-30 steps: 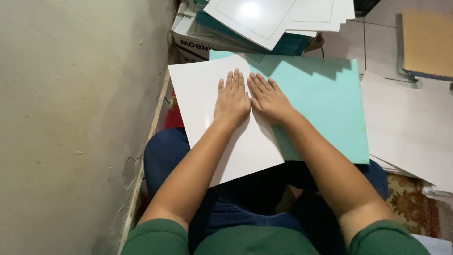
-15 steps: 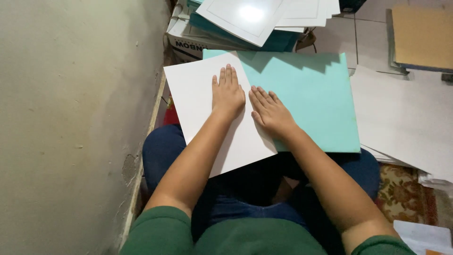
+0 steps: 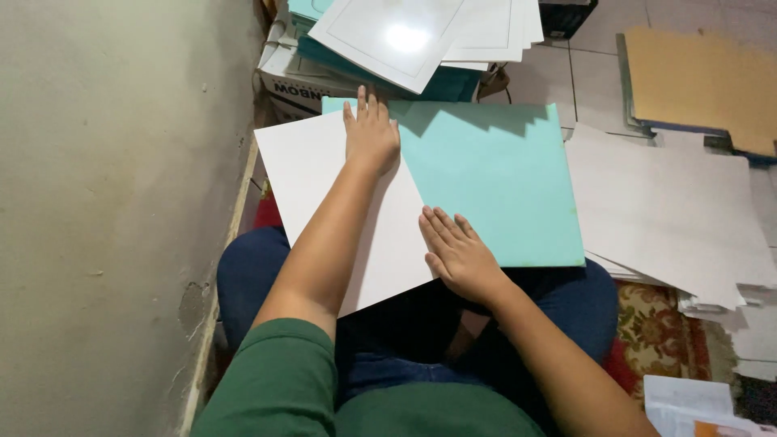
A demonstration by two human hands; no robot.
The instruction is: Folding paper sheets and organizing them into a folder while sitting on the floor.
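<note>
Left hand [image 3: 371, 133] flat on white sheet [image 3: 324, 186], fingers together; right hand [image 3: 457, 257] fingers spread, seemingly on fold

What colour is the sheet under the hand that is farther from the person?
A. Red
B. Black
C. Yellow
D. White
D: the left hand lies flat near the far edge of the white sheet, beside the turquoise sheet, while the right hand rests nearer the body.

Left hand [image 3: 371, 133] and right hand [image 3: 457, 255], flat on white sheet [image 3: 324, 182] beside turquoise board [image 3: 502, 186].
</note>
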